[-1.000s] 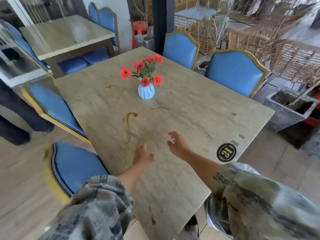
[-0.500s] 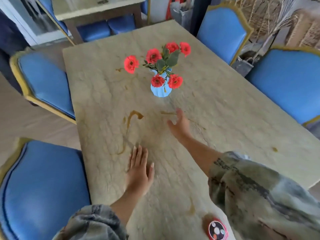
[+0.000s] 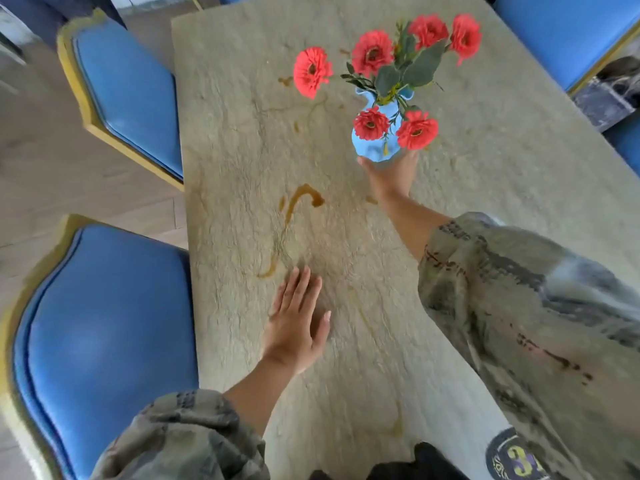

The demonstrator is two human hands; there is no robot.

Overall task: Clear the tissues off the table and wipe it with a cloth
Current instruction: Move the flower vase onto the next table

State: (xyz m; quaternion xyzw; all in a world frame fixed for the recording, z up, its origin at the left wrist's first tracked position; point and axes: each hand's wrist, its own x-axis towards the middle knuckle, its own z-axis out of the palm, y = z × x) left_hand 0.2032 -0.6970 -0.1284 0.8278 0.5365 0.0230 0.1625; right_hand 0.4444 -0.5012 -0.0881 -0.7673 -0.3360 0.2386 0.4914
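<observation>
The beige stone table (image 3: 467, 161) fills the middle of the head view and carries several brown spill streaks (image 3: 301, 199). My left hand (image 3: 298, 323) lies flat on the top, fingers together, just below the streaks, holding nothing. My right hand (image 3: 391, 174) reaches forward and its fingers wrap the base of a small blue vase (image 3: 377, 147) filled with red flowers (image 3: 372, 51). No tissue or cloth shows in the frame.
Two blue chairs with gold frames stand along the table's left side, one near (image 3: 100, 341) and one farther back (image 3: 128, 88). Another blue chair (image 3: 561, 32) sits at the far right. A round black number sticker (image 3: 512, 459) marks the near right corner.
The camera has leaned in over the table. My right hand went forward and took hold of the vase's base. My left hand stays flat on the tabletop.
</observation>
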